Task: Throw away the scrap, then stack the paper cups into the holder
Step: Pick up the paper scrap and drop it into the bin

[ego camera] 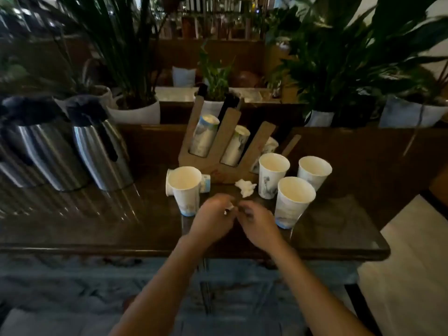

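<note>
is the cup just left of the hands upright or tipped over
Upright. The paper cup stands on its base on the table, its open mouth facing up. A second cup behind it lies on its side.

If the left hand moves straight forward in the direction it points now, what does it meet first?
The left hand points away from the person and slightly right. Most likely it would first meet the crumpled white scrap on the table, just before the wooden cup holder. Depth is hard to judge from this single view.
</note>
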Demonstrator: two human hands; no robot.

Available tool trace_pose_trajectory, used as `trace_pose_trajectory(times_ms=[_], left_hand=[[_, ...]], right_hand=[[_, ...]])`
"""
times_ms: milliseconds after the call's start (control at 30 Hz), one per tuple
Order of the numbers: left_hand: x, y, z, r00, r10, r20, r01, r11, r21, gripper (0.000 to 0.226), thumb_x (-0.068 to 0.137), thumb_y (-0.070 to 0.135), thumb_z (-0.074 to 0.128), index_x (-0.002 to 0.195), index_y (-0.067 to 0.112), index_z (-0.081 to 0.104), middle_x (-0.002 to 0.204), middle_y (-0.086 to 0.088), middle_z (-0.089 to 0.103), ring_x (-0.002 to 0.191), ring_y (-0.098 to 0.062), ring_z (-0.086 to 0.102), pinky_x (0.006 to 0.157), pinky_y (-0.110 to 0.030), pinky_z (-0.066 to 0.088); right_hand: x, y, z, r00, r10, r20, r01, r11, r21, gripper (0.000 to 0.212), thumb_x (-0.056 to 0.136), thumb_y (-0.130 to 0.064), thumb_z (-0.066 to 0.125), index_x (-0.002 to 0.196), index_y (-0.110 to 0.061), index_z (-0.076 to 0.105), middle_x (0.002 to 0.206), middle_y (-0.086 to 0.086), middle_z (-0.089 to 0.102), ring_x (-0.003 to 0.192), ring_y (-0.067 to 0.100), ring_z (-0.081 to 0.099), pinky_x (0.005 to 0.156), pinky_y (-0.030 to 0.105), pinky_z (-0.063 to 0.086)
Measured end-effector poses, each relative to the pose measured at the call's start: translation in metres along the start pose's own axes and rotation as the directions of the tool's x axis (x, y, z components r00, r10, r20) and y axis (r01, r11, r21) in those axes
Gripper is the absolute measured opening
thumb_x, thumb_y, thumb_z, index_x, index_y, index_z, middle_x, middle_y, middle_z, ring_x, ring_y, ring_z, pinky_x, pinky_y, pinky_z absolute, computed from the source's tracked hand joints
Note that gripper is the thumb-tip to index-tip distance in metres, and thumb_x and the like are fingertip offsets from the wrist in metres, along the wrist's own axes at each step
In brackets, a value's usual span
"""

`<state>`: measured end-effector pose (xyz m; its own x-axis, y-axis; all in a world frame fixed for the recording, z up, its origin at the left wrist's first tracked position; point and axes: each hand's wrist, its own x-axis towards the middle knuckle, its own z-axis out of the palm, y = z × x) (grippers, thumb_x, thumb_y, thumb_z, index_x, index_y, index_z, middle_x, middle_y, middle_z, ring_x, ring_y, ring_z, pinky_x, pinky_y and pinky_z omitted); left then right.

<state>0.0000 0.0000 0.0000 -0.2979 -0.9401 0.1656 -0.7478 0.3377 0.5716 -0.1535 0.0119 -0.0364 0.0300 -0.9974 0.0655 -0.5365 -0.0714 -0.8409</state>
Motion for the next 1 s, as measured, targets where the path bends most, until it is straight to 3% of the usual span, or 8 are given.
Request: trace_pose_trajectory(times_ms=[167,300,433,633,733,800,867,1000], left_hand=[[0.037,-0.005,0.013,0.987,-0.093,0.129,0.074,0.987,0.145,0.034,0.094,0.011,0.062,0.128,0.019,0.064,0.132,-0.006,0.068,0.122,-0.026,0.064,0.101,-0.040,0.053],[0.041,-0.015,0.021,0.942,-0.193,0.274,0.133,0.966,0.223,0.029,0.094,0.014,0.062,0.122,0.018,0.067,0.131,-0.007,0.068,0.122,-0.026,0.063,0.101,-0.043,0.055],[0.028,-0.027,0.023,0.932,-0.203,0.300,0.134,0.963,0.233,0.024,0.092,0.010,0.061,0.115,0.013,0.070,0.125,-0.010,0.069,0.119,-0.030,0.061,0.100,-0.046,0.055],[0.007,-0.033,0.016,0.929,-0.117,0.351,0.010,0.957,0.291,0.044,0.084,0.006,0.066,0.127,0.015,0.063,0.136,-0.008,0.063,0.127,-0.032,0.054,0.108,-0.045,0.048],[-0.012,-0.040,0.017,0.886,-0.127,0.446,-0.070,0.913,0.401,0.056,0.090,0.017,0.064,0.144,0.018,0.049,0.156,-0.012,0.042,0.142,-0.038,0.040,0.117,-0.049,0.039],[-0.024,-0.045,0.018,0.870,-0.127,0.476,-0.118,0.884,0.452,0.059,0.094,0.022,0.061,0.150,0.018,0.043,0.164,-0.015,0.031,0.149,-0.038,0.031,0.121,-0.050,0.033],[-0.040,-0.048,0.017,0.895,-0.073,0.440,-0.152,0.877,0.456,0.054,0.095,0.017,0.059,0.148,0.017,0.047,0.160,-0.015,0.038,0.145,-0.036,0.038,0.119,-0.046,0.036],[-0.077,-0.046,0.020,0.961,0.130,0.243,-0.206,0.925,0.319,0.047,0.087,-0.007,0.060,0.129,0.013,0.070,0.140,-0.012,0.063,0.123,-0.036,0.058,0.101,-0.042,0.054]], right_hand=[[0.060,-0.006,0.007,0.996,-0.065,0.056,0.081,0.927,-0.365,0.046,0.095,-0.018,0.059,0.140,-0.013,0.054,0.149,0.014,0.049,0.142,0.031,0.038,0.115,0.042,0.035],[0.086,-0.001,0.010,0.980,0.147,0.136,-0.060,0.863,-0.502,0.076,0.091,-0.027,0.068,0.156,-0.019,0.030,0.165,0.022,0.008,0.149,0.047,0.014,0.118,0.053,0.027],[0.098,-0.002,0.018,0.957,0.204,0.204,-0.023,0.759,-0.651,0.081,0.088,-0.039,0.069,0.153,-0.007,0.032,0.151,0.024,0.034,0.134,0.045,0.034,0.111,0.047,0.033],[0.076,-0.004,0.012,0.960,0.127,0.250,0.113,0.641,-0.759,0.054,0.089,-0.043,0.058,0.133,-0.013,0.052,0.136,0.016,0.054,0.122,0.040,0.040,0.096,0.048,0.039],[0.033,-0.007,0.017,0.964,0.018,0.266,0.201,0.603,-0.772,0.058,0.084,-0.055,0.056,0.130,-0.018,0.058,0.133,0.009,0.058,0.120,0.038,0.041,0.093,0.050,0.036],[0.005,-0.005,0.018,0.954,0.001,0.298,0.223,0.661,-0.716,0.064,0.083,-0.058,0.061,0.134,-0.019,0.057,0.135,0.009,0.056,0.122,0.038,0.045,0.095,0.048,0.040],[-0.021,-0.004,0.016,0.944,-0.024,0.330,0.243,0.727,-0.642,0.060,0.083,-0.048,0.070,0.133,-0.017,0.058,0.130,0.009,0.055,0.119,0.035,0.051,0.096,0.043,0.045],[-0.072,0.009,0.011,0.954,-0.057,0.295,0.227,0.781,-0.582,0.026,0.081,-0.008,0.073,0.107,-0.013,0.070,0.114,0.007,0.061,0.103,0.029,0.061,0.083,0.033,0.046]])
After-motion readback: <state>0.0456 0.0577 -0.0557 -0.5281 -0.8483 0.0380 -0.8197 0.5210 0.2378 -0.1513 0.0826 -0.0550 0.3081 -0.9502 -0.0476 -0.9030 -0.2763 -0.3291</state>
